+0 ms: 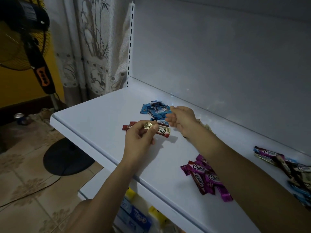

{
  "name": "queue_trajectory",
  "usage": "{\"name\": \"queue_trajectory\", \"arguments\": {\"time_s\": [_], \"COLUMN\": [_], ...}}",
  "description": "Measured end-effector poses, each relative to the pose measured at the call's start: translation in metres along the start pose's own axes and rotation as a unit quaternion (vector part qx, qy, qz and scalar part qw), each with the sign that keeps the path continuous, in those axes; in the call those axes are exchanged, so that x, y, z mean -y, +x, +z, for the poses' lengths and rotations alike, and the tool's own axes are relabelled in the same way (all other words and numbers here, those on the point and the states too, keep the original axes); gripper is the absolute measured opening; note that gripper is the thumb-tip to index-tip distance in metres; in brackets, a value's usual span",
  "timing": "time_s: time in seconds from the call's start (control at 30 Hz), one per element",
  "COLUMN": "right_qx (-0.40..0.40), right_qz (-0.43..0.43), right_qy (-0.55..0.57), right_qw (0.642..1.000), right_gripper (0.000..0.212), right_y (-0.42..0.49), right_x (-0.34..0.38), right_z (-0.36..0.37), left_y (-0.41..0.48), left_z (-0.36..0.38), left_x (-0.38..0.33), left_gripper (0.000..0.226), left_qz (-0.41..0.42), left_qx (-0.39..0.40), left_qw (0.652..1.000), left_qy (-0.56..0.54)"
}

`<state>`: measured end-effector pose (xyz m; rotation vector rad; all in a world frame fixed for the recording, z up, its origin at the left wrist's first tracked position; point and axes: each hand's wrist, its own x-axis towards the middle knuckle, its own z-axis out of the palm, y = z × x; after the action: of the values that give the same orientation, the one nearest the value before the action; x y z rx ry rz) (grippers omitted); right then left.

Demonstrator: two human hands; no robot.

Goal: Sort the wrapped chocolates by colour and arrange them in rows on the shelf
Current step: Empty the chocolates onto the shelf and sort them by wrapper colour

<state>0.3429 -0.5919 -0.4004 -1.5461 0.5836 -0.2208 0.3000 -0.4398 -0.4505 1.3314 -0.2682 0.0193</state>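
On the white metal shelf point(94, 118): wrapped chocolate bars lie in separate groups.
Back left: blue-wrapped pile point(154, 109), near the rear panel.
Front left: red-wrapped bars point(131, 126), side by side.
Front middle: purple-wrapped heap point(208, 178).
Far right: mixed-colour heap point(284, 163).
Left hand point(139, 140): I pinch a gold-wrapped bar point(149, 127) between thumb and forefinger, just above the red ones.
Right hand point(182, 120): my fingers are loosely curled at the blue pile's edge; I cannot tell whether they hold a wrapper.
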Motion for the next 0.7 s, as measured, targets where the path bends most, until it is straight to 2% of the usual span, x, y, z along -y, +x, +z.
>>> {"name": "queue_trajectory", "arguments": {"time_s": [0.1,0.2,0.27,0.33,0.4,0.47,0.57,0.63,0.7], "right_qx": [0.035,0.1,0.168,0.192,0.144,0.064,-0.023,-0.092,-0.132], "right_qz": [-0.009,-0.078,-0.135,-0.178,-0.205,-0.203,-0.18,-0.195,-0.221], "right_qy": [-0.059,-0.126,-0.172,-0.202,-0.208,-0.18,-0.152,-0.212,-0.282], "right_qw": [0.998,0.984,0.961,0.944,0.946,0.96,0.972,0.953,0.924], "right_gripper": [0.034,0.037,0.026,0.014,0.006,0.006,0.006,0.007,0.015], "right_y": [-0.014,-0.04,-0.058,-0.067,-0.066,-0.058,-0.047,-0.037,-0.028], "right_x": [-0.006,-0.013,-0.017,-0.022,-0.027,-0.032,-0.038,-0.041,-0.038], "right_z": [-0.006,-0.018,-0.025,-0.031,-0.041,-0.058,-0.089,-0.105,-0.117], "left_y": [0.001,0.0,-0.001,-0.002,-0.003,-0.006,-0.011,-0.012,-0.012], "left_z": [0.001,0.002,0.0,-0.001,0.0,0.004,0.011,0.014,0.016], "left_x": [0.0,-0.002,-0.001,0.002,0.006,0.005,0.004,0.004,0.004], "left_gripper": [0.013,0.024,0.023,0.022,0.036,0.049,0.055,0.06,0.068], "left_qz": [-0.009,-0.015,0.012,0.035,0.032,0.034,0.07,0.095,0.114], "left_qx": [0.001,0.016,0.04,0.072,0.098,0.129,0.206,0.246,0.267], "left_qw": [1.0,0.999,0.999,0.996,0.986,0.965,0.902,0.852,0.817], "left_qy": [-0.014,-0.029,-0.005,0.047,0.129,0.226,0.372,0.452,0.497]}}
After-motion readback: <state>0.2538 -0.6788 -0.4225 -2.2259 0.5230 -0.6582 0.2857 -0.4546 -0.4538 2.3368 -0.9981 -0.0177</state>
